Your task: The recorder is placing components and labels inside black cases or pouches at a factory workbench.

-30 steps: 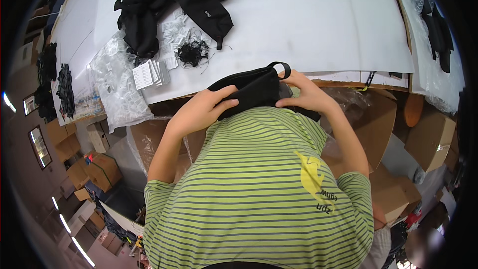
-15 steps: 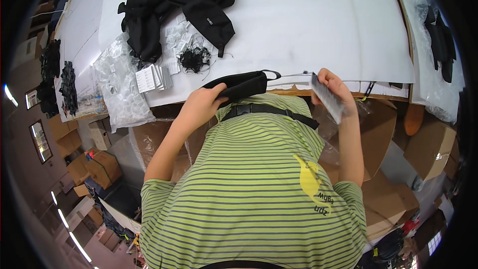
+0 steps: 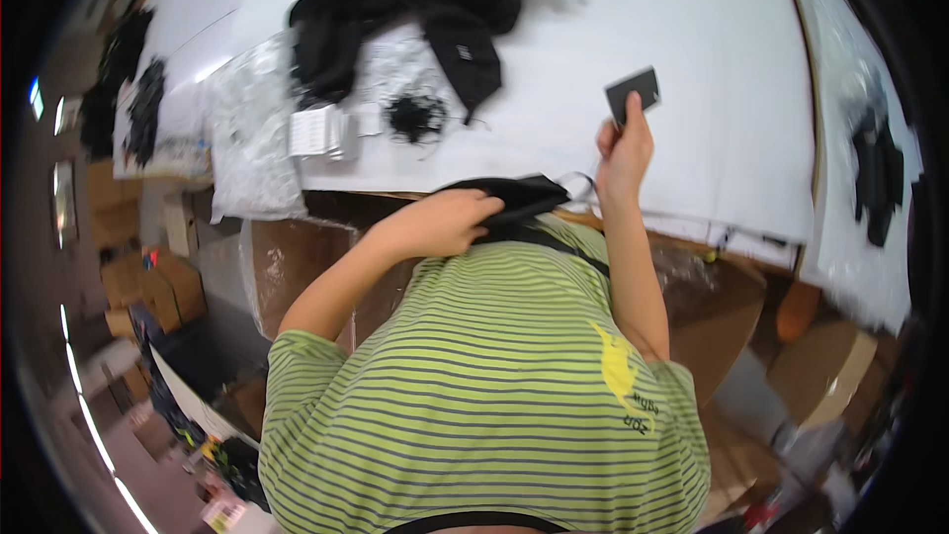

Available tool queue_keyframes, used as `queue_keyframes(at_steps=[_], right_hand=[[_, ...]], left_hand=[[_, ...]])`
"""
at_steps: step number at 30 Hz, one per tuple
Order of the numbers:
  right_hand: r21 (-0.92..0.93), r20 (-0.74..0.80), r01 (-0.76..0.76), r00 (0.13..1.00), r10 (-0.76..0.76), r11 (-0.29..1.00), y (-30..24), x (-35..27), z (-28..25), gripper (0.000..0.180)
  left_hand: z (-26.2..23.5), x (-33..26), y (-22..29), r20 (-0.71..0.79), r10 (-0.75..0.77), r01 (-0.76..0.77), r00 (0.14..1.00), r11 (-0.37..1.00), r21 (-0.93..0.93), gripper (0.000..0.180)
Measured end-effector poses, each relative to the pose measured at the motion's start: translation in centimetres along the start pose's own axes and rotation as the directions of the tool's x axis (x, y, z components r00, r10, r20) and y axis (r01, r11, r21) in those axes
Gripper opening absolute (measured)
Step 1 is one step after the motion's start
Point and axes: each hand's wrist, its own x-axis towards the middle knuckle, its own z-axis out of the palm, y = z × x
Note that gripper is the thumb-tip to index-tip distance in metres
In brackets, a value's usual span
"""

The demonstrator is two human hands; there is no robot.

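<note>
My left hand (image 3: 450,222) is closed on a black fabric pouch (image 3: 534,196) at the table's near edge, close to my waist. A thin dark loop (image 3: 581,181) sticks out from the pouch's right end. My right hand (image 3: 625,158) is raised over the white tabletop, pinching a dark hang tag (image 3: 630,97) between thumb and fingers. Whether a string still links tag and pouch cannot be made out. Beyond my left hand lie a tangle of black strings (image 3: 415,117) and a stack of white cards (image 3: 318,132).
Black pouches lie in a heap (image 3: 395,5) at the far left of the white table (image 3: 712,89). Clear plastic bags (image 3: 259,138) hang over its near left edge. More plastic with black items (image 3: 875,178) is at the right. Cardboard boxes (image 3: 825,366) stand below.
My right hand has moved up and left over the table, and the tag is turned to show its dark face. The left hand with the pouch has shifted slightly right and down. The view has tilted.
</note>
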Motion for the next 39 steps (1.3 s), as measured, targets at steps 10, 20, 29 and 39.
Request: queue_keyframes(at_steps=[10,20,29,39], right_hand=[[-0.375,0.234,0.322,0.940,-0.247,0.869,-0.5,1.3,0.3,0.017],[-0.554,0.455,0.407,0.879,-0.145,0.726,-4.4,1.0,-2.4,0.030],[-0.681,0.572,0.497,0.820,-0.033,0.538,-6.0,-2.2,1.5,0.042],[-0.736,0.535,0.677,0.603,0.591,-0.024,-5.4,-5.7,4.1,0.022]], left_hand=[[1.5,-1.9,-2.3,-0.084,0.101,-0.103,0.991,0.995,-0.016,0.026],[3.5,0.8,-2.7,-0.277,0.082,-0.040,0.957,0.987,0.154,0.025],[1.6,-0.7,-2.0,-0.347,-0.017,0.051,0.938,0.995,0.087,0.034],[2.1,1.0,-1.0,-0.678,0.486,-0.231,0.552,0.870,0.436,0.014]])
